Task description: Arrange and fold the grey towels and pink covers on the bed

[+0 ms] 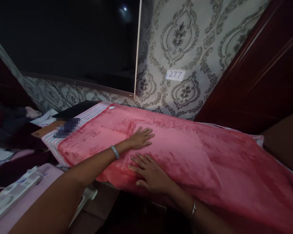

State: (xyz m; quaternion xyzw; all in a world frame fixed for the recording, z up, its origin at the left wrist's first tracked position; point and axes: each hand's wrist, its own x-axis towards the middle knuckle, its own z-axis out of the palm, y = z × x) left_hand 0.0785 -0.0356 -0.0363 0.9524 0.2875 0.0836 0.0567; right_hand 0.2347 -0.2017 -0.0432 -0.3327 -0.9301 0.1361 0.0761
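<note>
A pink fleece cloth lies spread over a long board, with a folded layer on top of it in the middle. My left hand lies flat on the cloth, fingers stretched out and pointing right, a silver bangle on its wrist. My right hand rests palm down on the near edge of the folded layer, fingers spread and pointing left; a bracelet shows on that wrist. Neither hand holds anything.
A striped cover shows under the cloth at the board's left end. A white power strip lies on a pink surface at the lower left. A dark screen hangs on the patterned wall, which bears a label "277". A dark wooden door stands at the right.
</note>
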